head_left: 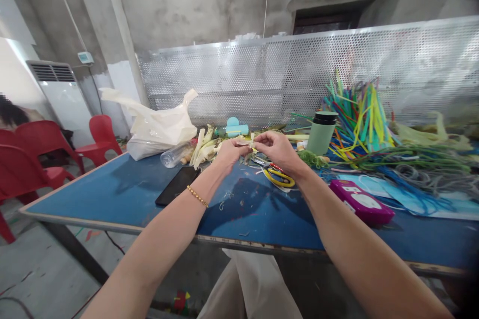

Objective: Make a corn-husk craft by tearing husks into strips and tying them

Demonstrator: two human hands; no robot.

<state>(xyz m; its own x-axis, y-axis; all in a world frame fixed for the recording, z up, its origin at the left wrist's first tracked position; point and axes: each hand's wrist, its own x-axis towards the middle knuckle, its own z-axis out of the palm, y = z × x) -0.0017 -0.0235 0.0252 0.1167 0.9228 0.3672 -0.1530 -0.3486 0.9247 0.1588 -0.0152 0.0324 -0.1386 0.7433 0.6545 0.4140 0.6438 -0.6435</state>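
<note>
A small pale yellow husk-like strip is held above the blue table between the fingertips of both hands. My left hand pinches it from the left, my right hand from the right. Part of the strip is hidden by the fingers. Below my right hand lie scissors and a yellow-handled tool, partly covered by the hand and wrist. Pale husk-like pieces are heaped to the left of my left hand, beside a clear plastic bottle.
A black tablet-like slab and a white plastic bag are on the left of the table. To the right stand a green tumbler, a bundle of colored strips, a purple box and tangled cords.
</note>
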